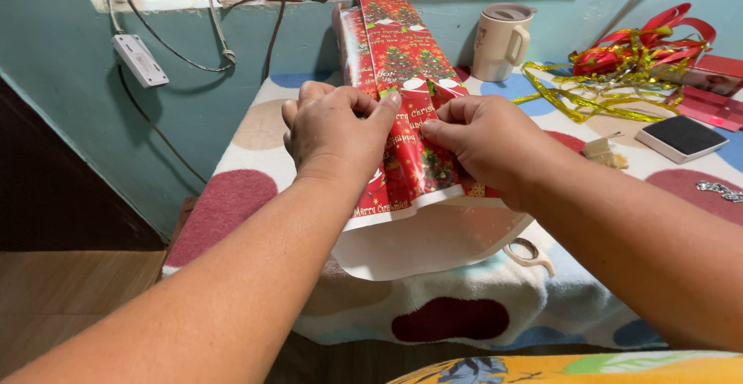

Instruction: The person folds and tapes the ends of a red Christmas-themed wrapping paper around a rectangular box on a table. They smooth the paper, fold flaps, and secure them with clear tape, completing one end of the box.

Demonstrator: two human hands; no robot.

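Note:
A long package wrapped in red festive paper (396, 59) lies on the spotted white cloth (255, 159) and runs away from me toward the wall. My left hand (334, 132) presses down on the paper's left flap, thumb on the centre seam. From the other side, my right hand (489, 142) pinches the right flap against that seam. The paper's white underside (426, 241) hangs loose over the table's near edge.
A roll of clear tape (530, 254) lies by the near edge under my right wrist. A lidded cream mug (501, 41) stands at the back. Gold and red ribbons (627, 66), red boxes (716, 94) and a black-topped pad (683, 136) lie at the right. Cables hang on the teal wall.

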